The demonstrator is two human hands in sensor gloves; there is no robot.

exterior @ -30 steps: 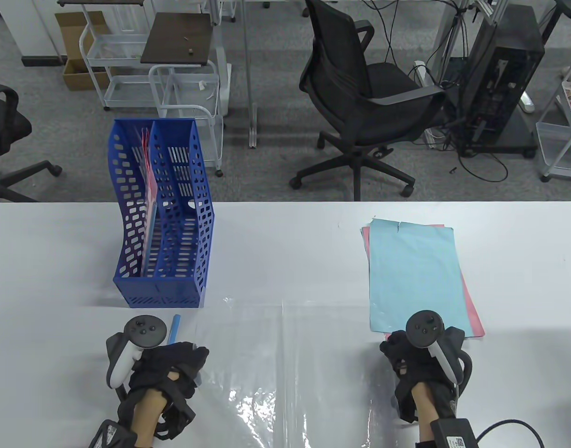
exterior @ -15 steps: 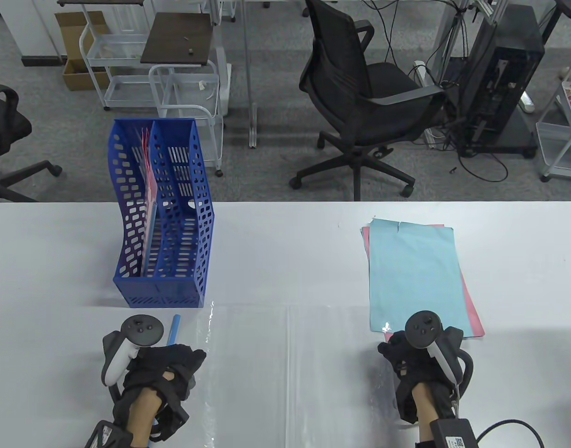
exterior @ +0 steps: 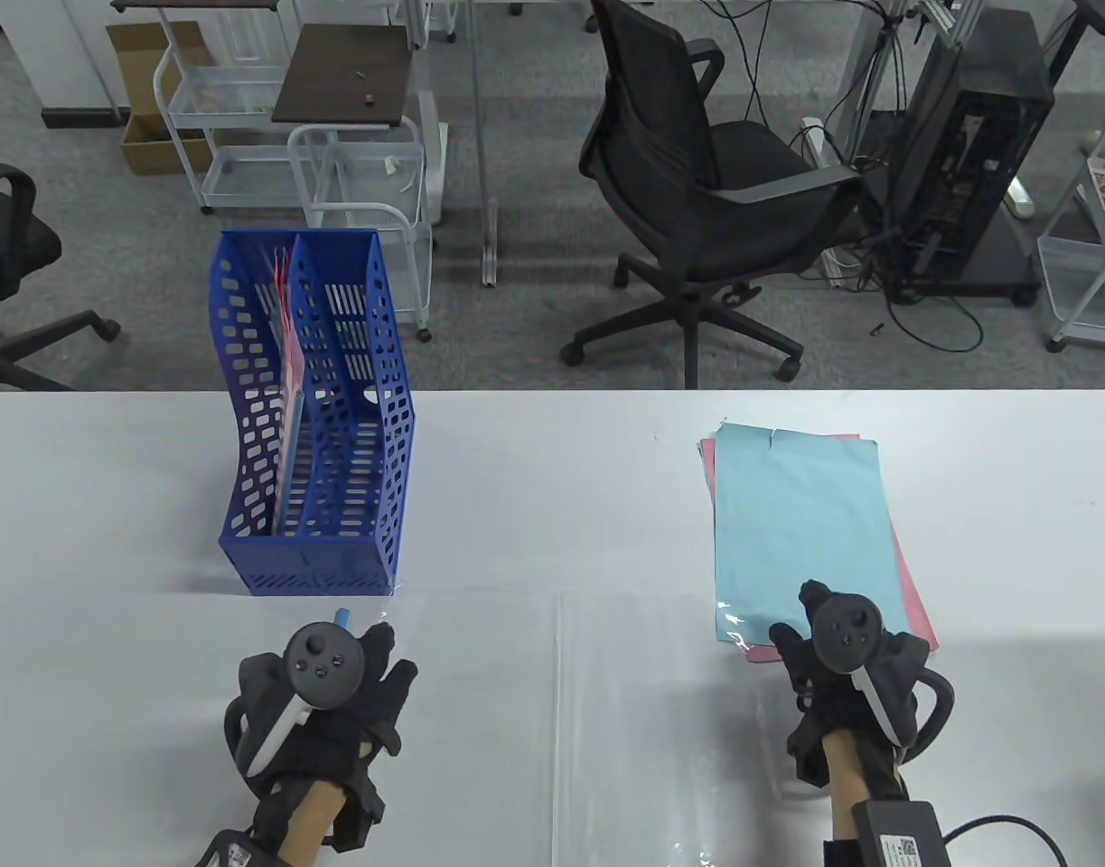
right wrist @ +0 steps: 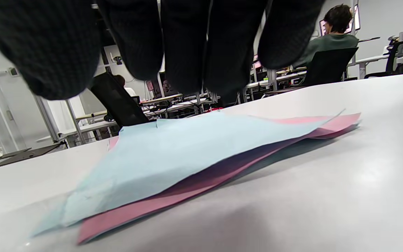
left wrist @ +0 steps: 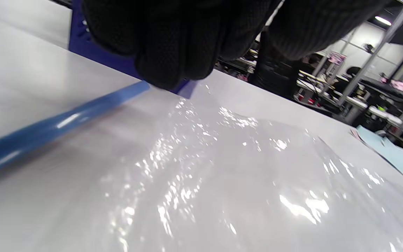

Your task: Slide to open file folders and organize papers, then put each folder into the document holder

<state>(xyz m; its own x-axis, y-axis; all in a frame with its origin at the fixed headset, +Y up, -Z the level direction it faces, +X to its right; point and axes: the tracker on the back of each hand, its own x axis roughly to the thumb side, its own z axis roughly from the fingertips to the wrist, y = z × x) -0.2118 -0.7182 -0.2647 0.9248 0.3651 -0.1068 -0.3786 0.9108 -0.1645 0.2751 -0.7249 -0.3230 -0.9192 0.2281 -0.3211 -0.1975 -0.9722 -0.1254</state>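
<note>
Two sheets of the clear, glossy plastic file folder (exterior: 552, 722) are lying flat and spread open on the near part of the white table (exterior: 552, 452), with its blue sliding spine bar (left wrist: 58, 122) lying along the left edge. The left hand (exterior: 335, 704) is resting on that edge with fingers (left wrist: 173, 52) stretched out, touching the bar's far end. The right hand (exterior: 841, 668) is hovering, fingers (right wrist: 184, 42) straight and relaxed, over the near corner of a light blue paper sheet (exterior: 800, 533) stacked on pink paper sheets (exterior: 918, 614) to the right. A blue perforated plastic document holder (exterior: 313, 424) is standing upright at the left, holding pinkish papers in its left compartment.
</note>
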